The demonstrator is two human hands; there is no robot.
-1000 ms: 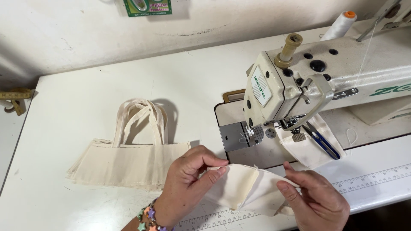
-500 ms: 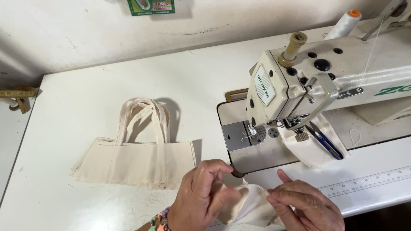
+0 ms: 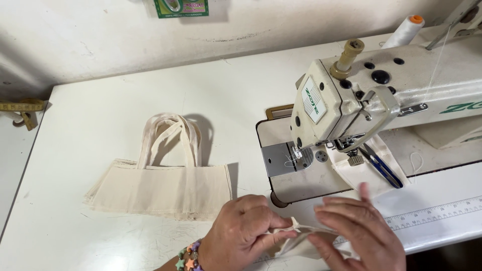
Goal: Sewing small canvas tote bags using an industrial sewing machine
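Observation:
My left hand (image 3: 246, 231) pinches the upper edge of a cream cloth piece (image 3: 296, 241) at the table's front edge. Fingers of my right hand (image 3: 356, 231) lie flat over the same cloth, pressing it down, and most of the cloth is hidden under both hands. A beaded bracelet (image 3: 187, 257) sits on my left wrist. Just left of my hands lies a stack of cream cloth bags (image 3: 160, 188) with looped handles. The sewing machine (image 3: 361, 95) stands behind my hands, its needle plate (image 3: 281, 159) bare.
Blue-handled snips (image 3: 380, 166) lie on a cloth scrap under the machine arm. A white thread cone (image 3: 405, 31) stands behind the machine. A ruler strip (image 3: 437, 213) runs along the table's front right edge. A yellow tape measure (image 3: 22, 108) hangs at far left.
Both hands drew the cloth down toward the front edge and folded it smaller. The right hand went from pinching to lying flat on it.

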